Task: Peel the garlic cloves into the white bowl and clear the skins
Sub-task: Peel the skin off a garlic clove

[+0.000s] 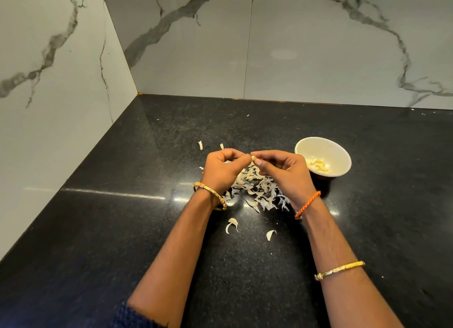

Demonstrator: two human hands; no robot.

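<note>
Garlic clove (255, 159) pinched btwn both hands; papery skins (257, 192) below.

Soft, even light; glare streaks the countertop (110, 192); edges perhaps slightly bowed.

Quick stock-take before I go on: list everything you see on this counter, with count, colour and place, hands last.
white bowl: one, white, on the counter right of the hands.
peeled cloves: several, pale yellow, inside the bowl; exact count unclear.
skin pile: one loose heap, whitish, beneath the hands.
stray skins: a few, whitish, scattered around the heap.
garlic clove: one, pale, pinched between both hands.
countertop: one, black speckled.
wall tiles: white marble with grey veins, behind and at left.
bangles: two, gold, one per arm.
thread band: one, orange, right wrist.
left hand: fingers pinching the clove.
right hand: fingers pinching the clove.
</note>
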